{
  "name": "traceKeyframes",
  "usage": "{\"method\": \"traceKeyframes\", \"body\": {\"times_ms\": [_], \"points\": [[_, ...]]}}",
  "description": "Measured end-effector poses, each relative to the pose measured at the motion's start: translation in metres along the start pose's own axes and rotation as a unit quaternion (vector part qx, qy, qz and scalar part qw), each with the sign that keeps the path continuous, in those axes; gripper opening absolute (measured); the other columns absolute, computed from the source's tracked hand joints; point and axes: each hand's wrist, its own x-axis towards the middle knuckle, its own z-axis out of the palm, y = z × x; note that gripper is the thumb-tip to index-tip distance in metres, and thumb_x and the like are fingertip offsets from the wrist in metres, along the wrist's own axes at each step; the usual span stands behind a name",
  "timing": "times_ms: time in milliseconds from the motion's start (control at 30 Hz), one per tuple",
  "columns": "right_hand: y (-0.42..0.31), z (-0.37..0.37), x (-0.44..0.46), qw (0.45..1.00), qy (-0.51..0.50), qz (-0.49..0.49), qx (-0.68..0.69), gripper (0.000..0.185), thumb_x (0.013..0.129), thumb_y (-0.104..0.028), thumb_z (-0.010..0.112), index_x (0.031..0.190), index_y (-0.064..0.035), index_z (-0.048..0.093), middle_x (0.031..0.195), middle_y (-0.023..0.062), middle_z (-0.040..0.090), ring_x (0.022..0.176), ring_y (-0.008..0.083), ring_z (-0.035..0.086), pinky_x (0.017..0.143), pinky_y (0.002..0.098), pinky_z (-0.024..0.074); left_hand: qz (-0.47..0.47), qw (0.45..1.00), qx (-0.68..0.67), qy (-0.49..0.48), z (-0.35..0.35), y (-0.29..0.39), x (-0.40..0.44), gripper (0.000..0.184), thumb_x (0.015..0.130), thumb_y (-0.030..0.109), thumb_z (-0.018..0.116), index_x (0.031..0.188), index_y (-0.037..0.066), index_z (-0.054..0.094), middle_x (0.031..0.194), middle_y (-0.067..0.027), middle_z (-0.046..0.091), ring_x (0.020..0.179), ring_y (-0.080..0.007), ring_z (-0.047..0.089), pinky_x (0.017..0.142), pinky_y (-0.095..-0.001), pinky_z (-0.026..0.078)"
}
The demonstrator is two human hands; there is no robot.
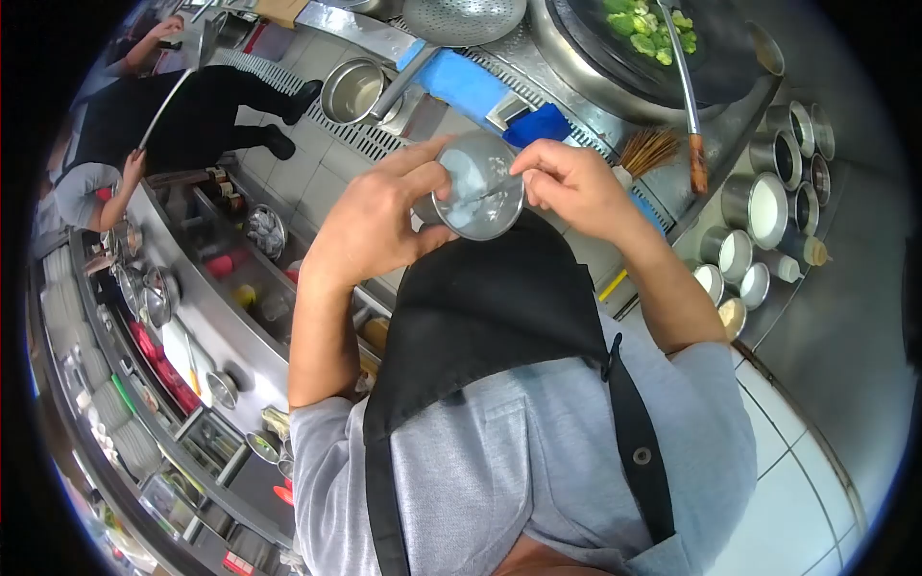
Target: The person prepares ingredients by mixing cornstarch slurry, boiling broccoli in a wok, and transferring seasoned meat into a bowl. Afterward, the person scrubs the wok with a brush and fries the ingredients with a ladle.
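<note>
My left hand [399,202] wraps its fingers around the side of a small round metal bowl [490,213], which is held in front of the black apron [490,298]. Inside the bowl lies something whitish. My right hand [576,182] is closed at the bowl's right rim, pinching a thin utensil [490,190] that reaches into the bowl. Blue cloths [461,84] lie on the counter just beyond the hands.
At the upper right, a wok [567,67] holds green vegetables [653,34], with a wooden-handled ladle [693,115] across it. Several metal containers [766,211] stand at the right. A strainer [461,19] and a pot [353,91] are ahead. A co-worker [163,120] stands at the upper left.
</note>
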Motion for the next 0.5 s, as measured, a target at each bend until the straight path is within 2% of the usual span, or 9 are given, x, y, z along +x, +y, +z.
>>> {"method": "traceKeyframes", "body": {"times_ms": [33,167,233,267,333,367,433,500], "points": [[0.003,-0.002,-0.002,0.994,0.009,0.045,0.102,0.018,0.096,-0.008,0.058,0.109,-0.0073,0.07,0.074,0.0032,0.067,0.065,0.0104,0.062,0.061,0.0284,0.0496,0.007,1.0,-0.006,0.01,0.002,-0.001,0.003,0.046,0.062,0.002,0.088,0.094,0.005,0.055,0.149,-0.0189,0.056,0.127,-0.0444,0.059,0.1,-0.0451,0.053],[-0.001,-0.015,-0.01,0.984,0.079,0.045,0.151,0.018,0.097,-0.007,0.057,0.109,-0.0075,0.071,0.075,-0.0011,0.066,0.069,0.0048,0.06,0.061,0.0255,0.0488,0.012,1.0,-0.008,0.023,0.006,0.001,0.009,0.046,0.063,0.001,0.088,0.095,0.005,0.055,0.15,-0.019,0.056,0.128,-0.0443,0.059,0.101,-0.045,0.053],[0.001,-0.016,-0.01,0.984,0.159,-0.036,0.066,0.019,0.097,-0.008,0.058,0.111,-0.0087,0.071,0.076,0.0038,0.069,0.067,0.0126,0.065,0.061,0.0304,0.051,0.021,0.999,-0.005,0.035,0.006,0.002,0.01,0.046,0.063,0.003,0.088,0.095,0.006,0.055,0.149,-0.0207,0.057,0.126,-0.0449,0.06,0.1,-0.0451,0.053],[-0.003,-0.015,-0.01,0.984,0.16,-0.036,0.068,0.019,0.097,-0.008,0.058,0.111,-0.0087,0.071,0.076,0.0038,0.069,0.067,0.0126,0.065,0.061,0.0304,0.051,0.02,0.999,-0.004,0.034,0.006,0.002,0.011,0.046,0.063,0.003,0.088,0.095,0.006,0.055,0.149,-0.0207,0.057,0.126,-0.0449,0.06,0.1,-0.0451,0.053],[-0.018,-0.015,-0.009,0.967,0.196,-0.099,-0.127,0.017,0.096,-0.01,0.06,0.11,-0.0098,0.071,0.079,0.01,0.071,0.068,0.0251,0.069,0.063,0.0365,0.053,0.019,1.0,-0.014,0.021,0.004,0.001,0.014,0.045,0.064,0.005,0.088,0.095,0.006,0.056,0.147,-0.0227,0.058,0.124,-0.0457,0.061,0.099,-0.0455,0.053],[-0.02,-0.015,-0.007,0.967,0.198,-0.099,-0.128,0.017,0.096,-0.01,0.06,0.11,-0.0098,0.071,0.079,0.01,0.071,0.068,0.0251,0.069,0.063,0.0365,0.053,0.02,1.0,-0.013,0.02,0.004,0.0,0.016,0.045,0.064,0.005,0.088,0.095,0.006,0.056,0.147,-0.0227,0.058,0.124,-0.0457,0.061,0.099,-0.0455,0.053],[-0.023,-0.015,-0.005,0.962,0.211,-0.099,-0.141,0.016,0.095,-0.012,0.061,0.107,-0.0106,0.071,0.083,0.0137,0.071,0.073,0.0345,0.069,0.066,0.041,0.0539,0.023,1.0,-0.009,0.012,0.004,-0.002,0.017,0.045,0.064,0.01,0.088,0.096,0.006,0.057,0.141,-0.0222,0.061,0.119,-0.0437,0.063,0.094,-0.0452,0.053],[-0.023,-0.015,-0.004,0.961,0.21,-0.105,-0.146,0.015,0.095,-0.012,0.061,0.106,-0.0105,0.071,0.083,0.0135,0.071,0.074,0.0342,0.069,0.066,0.041,0.0538,0.022,1.0,0.002,0.014,0.006,-0.008,0.017,0.044,0.064,0.012,0.088,0.096,0.006,0.057,0.141,-0.0229,0.061,0.117,-0.044,0.063,0.094,-0.0454,0.054]]}}
